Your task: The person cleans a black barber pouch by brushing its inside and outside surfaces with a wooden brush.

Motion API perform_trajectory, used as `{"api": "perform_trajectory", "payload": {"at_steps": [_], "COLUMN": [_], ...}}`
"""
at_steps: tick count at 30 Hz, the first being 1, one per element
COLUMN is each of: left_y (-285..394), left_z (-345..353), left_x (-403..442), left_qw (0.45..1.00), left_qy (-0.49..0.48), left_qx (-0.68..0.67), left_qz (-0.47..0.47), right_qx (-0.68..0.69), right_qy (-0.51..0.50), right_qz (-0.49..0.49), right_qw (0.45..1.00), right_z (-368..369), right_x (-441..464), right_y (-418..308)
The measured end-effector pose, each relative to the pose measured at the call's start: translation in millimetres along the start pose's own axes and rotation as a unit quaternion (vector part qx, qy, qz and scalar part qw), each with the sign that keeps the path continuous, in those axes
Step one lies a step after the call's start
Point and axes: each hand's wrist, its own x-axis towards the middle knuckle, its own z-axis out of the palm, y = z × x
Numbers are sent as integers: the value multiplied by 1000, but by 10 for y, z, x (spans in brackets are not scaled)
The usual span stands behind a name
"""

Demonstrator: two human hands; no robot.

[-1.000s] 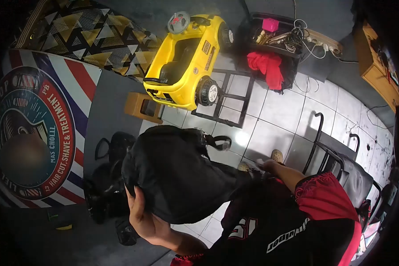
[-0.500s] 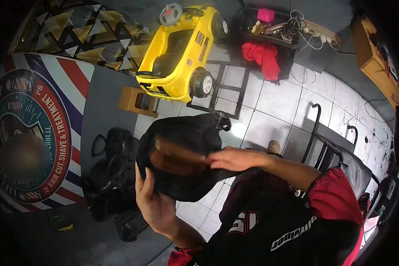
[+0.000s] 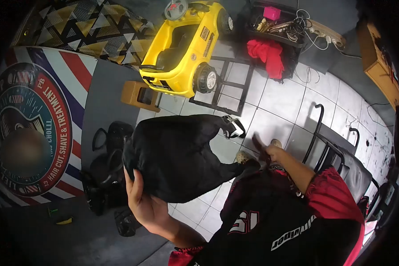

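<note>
A black, soft padded fabric piece, bag-like in shape [image 3: 177, 155], is held up in front of me. A strap with a pale buckle [image 3: 234, 127] sticks out at its upper right corner, and its lower right end tapers toward my body. My left hand [image 3: 148, 206] grips its lower left edge, with the fingertips showing on the near side and the rest partly hidden. To the right of the fabric, apart from it, my right hand [image 3: 275, 154] is closed around a flat brown brush-like tool [image 3: 260, 145], blurred by motion.
Beyond the fabric stands a yellow toy car [image 3: 181, 48] by a dark metal frame [image 3: 228, 84] on white tiles. A brown stool [image 3: 139, 95], a barber sign [image 3: 35, 133] and black bags [image 3: 108, 164] are at left. A crate with cables [image 3: 277, 33] and a black chair [image 3: 341, 159] are at right.
My right hand has drawn the brown tool off the fabric's surface, to the right. My left hand and the fabric have shifted slightly left, and the strap's buckle now shows more.
</note>
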Motion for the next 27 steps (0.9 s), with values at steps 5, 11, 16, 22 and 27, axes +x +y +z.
{"api": "perform_trajectory", "payload": {"at_steps": [5,11,16,22,27], "left_y": [-94,-136,204,462,509], "left_z": [-22,101,209,164,93], "left_x": [127,91,-7,-151,-58], "left_qw": [999,994,996,980,991], "left_qy": [-29,-88,-76,156,115], "left_qx": [19,-11,13,14,-7], "left_qz": [-40,-69,-43,124,73], "right_qx": [234,-133,-277,-755,-689], "right_qy": [53,-50,-100,10,75], "right_qz": [-410,-593,-466,-193,-267], "right_qw": [880,793,834,627,670], "right_z": [585,1409,1484,558,314], "right_x": [-1084,-1647,-998,-206,-403], "right_y": [-1115,-2003,-1663,-725,-394]}}
